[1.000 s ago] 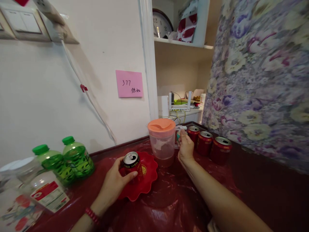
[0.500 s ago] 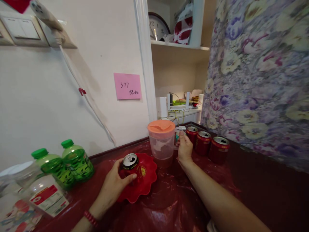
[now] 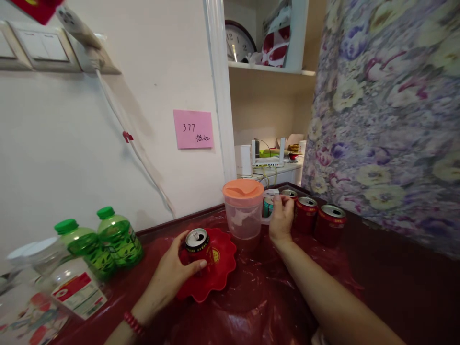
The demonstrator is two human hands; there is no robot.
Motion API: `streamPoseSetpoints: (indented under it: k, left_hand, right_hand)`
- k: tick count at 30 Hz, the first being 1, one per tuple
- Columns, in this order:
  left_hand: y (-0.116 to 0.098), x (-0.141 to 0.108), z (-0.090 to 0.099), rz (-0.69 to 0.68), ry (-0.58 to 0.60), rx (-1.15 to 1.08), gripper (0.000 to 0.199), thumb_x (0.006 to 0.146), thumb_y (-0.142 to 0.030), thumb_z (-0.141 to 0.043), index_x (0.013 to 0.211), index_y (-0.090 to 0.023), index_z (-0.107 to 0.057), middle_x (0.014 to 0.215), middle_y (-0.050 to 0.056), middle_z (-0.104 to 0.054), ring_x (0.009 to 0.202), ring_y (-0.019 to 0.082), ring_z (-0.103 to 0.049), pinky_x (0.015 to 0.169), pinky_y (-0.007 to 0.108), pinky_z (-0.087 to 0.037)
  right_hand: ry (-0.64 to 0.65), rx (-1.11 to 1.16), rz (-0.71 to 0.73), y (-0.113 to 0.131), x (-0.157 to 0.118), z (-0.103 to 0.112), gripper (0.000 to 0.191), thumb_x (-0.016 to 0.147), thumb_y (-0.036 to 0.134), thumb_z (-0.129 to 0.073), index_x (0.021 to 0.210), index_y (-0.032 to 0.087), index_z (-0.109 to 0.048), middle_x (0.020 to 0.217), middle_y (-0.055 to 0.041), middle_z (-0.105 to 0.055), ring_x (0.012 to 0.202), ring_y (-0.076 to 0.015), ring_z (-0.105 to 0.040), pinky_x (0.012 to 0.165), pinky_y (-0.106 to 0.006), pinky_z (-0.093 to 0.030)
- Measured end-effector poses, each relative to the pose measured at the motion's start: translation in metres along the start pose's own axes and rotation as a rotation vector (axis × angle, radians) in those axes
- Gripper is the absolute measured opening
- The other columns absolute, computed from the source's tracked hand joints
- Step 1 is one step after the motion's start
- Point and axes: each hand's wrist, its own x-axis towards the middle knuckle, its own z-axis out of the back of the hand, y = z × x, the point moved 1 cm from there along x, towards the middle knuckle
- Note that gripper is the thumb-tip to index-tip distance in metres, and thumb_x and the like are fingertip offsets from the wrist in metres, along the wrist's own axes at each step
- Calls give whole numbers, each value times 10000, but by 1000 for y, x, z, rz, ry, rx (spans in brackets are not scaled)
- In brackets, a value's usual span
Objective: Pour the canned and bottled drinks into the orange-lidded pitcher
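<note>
At lower centre, the left hand (image 3: 174, 266) wraps thumb and fingers around the red can (image 3: 197, 245), seemingly steadying it upright over the scalloped plate (image 3: 226, 268), while right of centre the right hand (image 3: 281, 221) curls beside the pitcher (image 3: 244, 215), its grip on the handle (image 3: 266, 221) impossible to tell.

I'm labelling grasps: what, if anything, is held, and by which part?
The left hand holds the can by its side. The right hand is beside the pitcher's handle; whether it grips, I can't tell.
</note>
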Motion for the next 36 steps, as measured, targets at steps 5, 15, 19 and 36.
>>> streamPoseSetpoints:
  k: [5, 15, 19, 36]
  left_hand:
    - [-2, 6, 12, -50, -105, -143, 1019, 596, -525, -841, 1439, -169, -393, 1474, 208, -505, 1345, 342, -515, 1148, 521, -388]
    - [-74, -9, 57, -438, -781, -428, 298, 797, -416, -753, 1015, -231, -669, 912, 8, -697, 932, 204, -681, 960, 378, -515]
    - [-79, 5, 72, -443, -828, -359, 289, 786, -445, -730, 954, -218, -668, 826, -2, -678, 827, 180, -673, 840, 332, -536]
    - [-125, -40, 136, -403, -972, -921, 226, 831, -399, -600, 854, -176, -577, 824, -13, -571, 767, 131, -557, 783, 312, -478]
  right_hand:
    - [-35, 18, 133, 32, 15, 0, 309, 928, 511, -552, 970, 206, -533, 990, -43, -559, 939, -210, -543, 858, -363, -437]
    - [-19, 393, 584, 168, 19, -1, 160, 924, 380, -558, 915, 221, -577, 931, -57, -584, 880, -224, -592, 822, -418, -469]
    - [153, 474, 617, 196, -6, 1, 144, 945, 324, -559, 906, 199, -618, 842, -46, -599, 802, -223, -592, 734, -400, -457]
    - [994, -153, 163, 123, -72, -30, 246, 789, 261, -762, 979, 222, -611, 965, -23, -632, 898, -232, -595, 788, -352, -444]
